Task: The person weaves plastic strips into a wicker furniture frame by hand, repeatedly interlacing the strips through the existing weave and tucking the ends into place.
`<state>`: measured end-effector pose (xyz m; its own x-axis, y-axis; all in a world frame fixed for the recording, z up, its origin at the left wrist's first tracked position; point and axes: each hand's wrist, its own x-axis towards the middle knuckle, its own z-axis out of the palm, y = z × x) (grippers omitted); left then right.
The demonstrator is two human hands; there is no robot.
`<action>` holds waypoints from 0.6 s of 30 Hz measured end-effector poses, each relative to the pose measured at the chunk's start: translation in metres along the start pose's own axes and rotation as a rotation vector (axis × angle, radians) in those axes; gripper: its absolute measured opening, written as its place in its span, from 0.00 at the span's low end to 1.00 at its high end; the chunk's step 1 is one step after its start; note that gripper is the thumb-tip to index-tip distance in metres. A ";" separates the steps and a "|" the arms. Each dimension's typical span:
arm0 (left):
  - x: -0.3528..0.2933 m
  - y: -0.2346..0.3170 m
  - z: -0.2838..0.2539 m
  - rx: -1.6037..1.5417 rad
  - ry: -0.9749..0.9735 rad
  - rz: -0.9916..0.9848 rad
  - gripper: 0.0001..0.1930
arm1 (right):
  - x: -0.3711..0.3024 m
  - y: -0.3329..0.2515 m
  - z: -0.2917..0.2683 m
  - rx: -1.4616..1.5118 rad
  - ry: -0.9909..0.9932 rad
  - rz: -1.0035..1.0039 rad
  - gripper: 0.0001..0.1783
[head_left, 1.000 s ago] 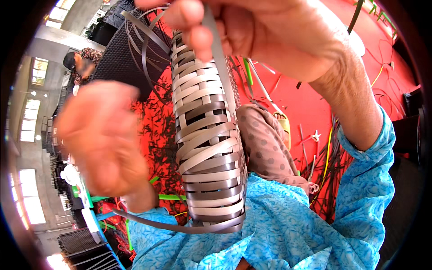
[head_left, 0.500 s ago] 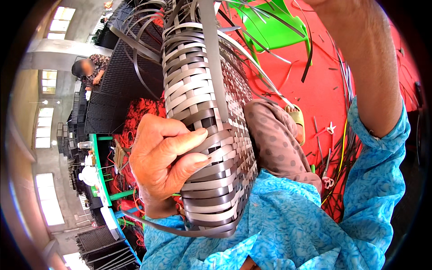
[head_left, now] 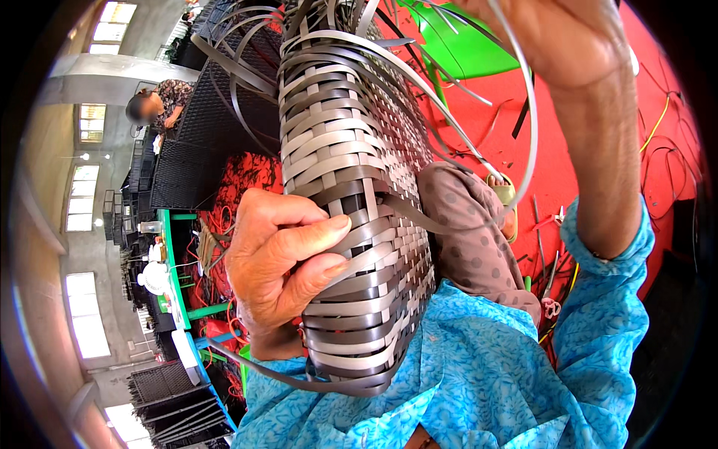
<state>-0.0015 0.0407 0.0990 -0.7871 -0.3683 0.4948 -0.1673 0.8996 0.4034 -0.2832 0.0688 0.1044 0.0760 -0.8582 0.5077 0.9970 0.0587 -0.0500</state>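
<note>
"We see the left hand [head_left: 273, 258] at eight o'clock, thumb and forefinger narrow, tips touching the woven piece [head_left: 378, 251] mid-dial!"

"Pinching, are we?"

"We can't tell! Just off those fingertips, at two o'clock, a loose strip [head_left: 532, 135] leaves the woven piece, looping toward the right hand [head_left: 565, 37]."

"Between one and two; fingertips out of frame, grip we can't tell."

Top edge is cutting off right hand [head_left: 557, 34]; its fingertips are lying out of view. Same edge is cropping woven piece [head_left: 329, 142] and green chair [head_left: 467, 54]. Left hand [head_left: 277, 254] is covering part of the weave. Dotted trouser leg [head_left: 467, 258] is partly hiding sandal [head_left: 505, 194]. Far person [head_left: 176, 96] is showing too small for telling handwork.
</note>
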 end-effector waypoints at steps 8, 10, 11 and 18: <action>-0.005 0.000 -0.002 0.032 0.028 0.015 0.14 | -0.030 0.026 -0.020 -0.762 0.074 -0.029 0.16; -0.005 -0.001 -0.005 0.066 0.026 0.058 0.14 | -0.047 0.036 -0.016 -1.166 0.140 0.025 0.15; -0.005 -0.001 -0.006 0.087 0.018 0.068 0.15 | -0.056 0.041 -0.013 -1.205 0.161 0.162 0.15; -0.008 -0.001 -0.005 0.103 0.060 0.076 0.15 | -0.076 0.020 -0.010 -1.459 0.180 0.515 0.14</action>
<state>0.0079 0.0417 0.0987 -0.7632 -0.3089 0.5675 -0.1714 0.9436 0.2831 -0.2687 0.1295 0.0562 0.2843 -0.9560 0.0727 -0.0189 -0.0814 -0.9965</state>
